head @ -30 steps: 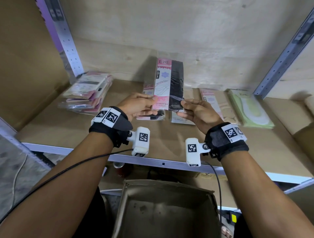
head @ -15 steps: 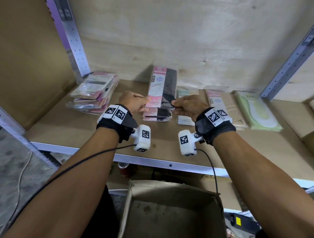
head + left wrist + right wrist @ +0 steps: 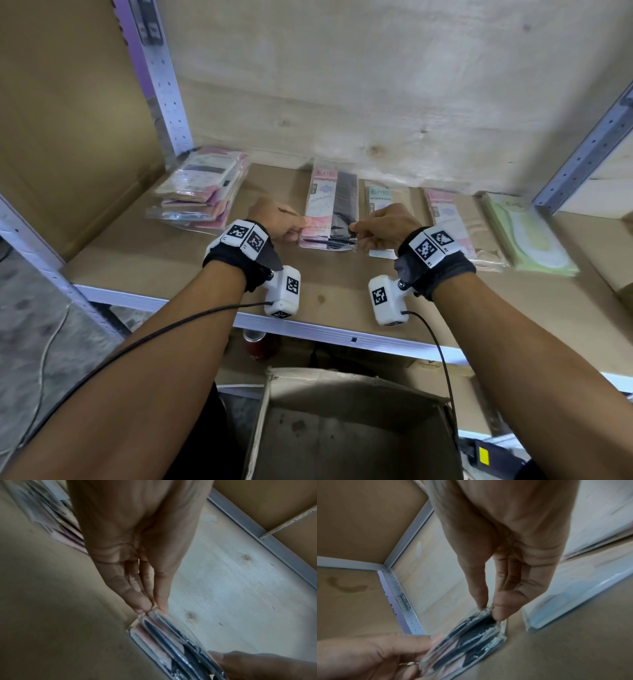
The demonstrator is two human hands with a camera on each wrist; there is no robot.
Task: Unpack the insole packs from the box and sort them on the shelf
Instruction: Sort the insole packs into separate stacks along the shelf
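Head view is showing you holding a pink-and-black insole pack (image 3: 331,205) by its near end, at the centre of the frame, on top of a small pile of like packs (image 3: 327,244) lying on the shelf (image 3: 171,267). Your left hand (image 3: 278,219) is pinching the pack's left near corner between thumb and fingers (image 3: 142,605), and your right hand (image 3: 385,226) is pinching the right near corner in the same way, thumb against fingers (image 3: 500,608); both wrist views are showing the clear wrapper caught between the tips. Gripping at the two corners is probably letting you square the pack with the ones beneath it so the edges line up. Other kinds are lying in their own places along the shelf: a slumped stack of mixed pink packs (image 3: 202,192) at the left of the frame, a teal-labelled pack (image 3: 387,198) just right of your pile, a pink-and-beige pack (image 3: 459,222) further right, and green insole packs (image 3: 524,236) at the far right, which suggests you are keeping each sort apart. At the bottom of the frame the cardboard box (image 3: 342,387) is standing open below the shelf edge, and no packs are showing in the visible part of it, so the unpacking appears close to done.
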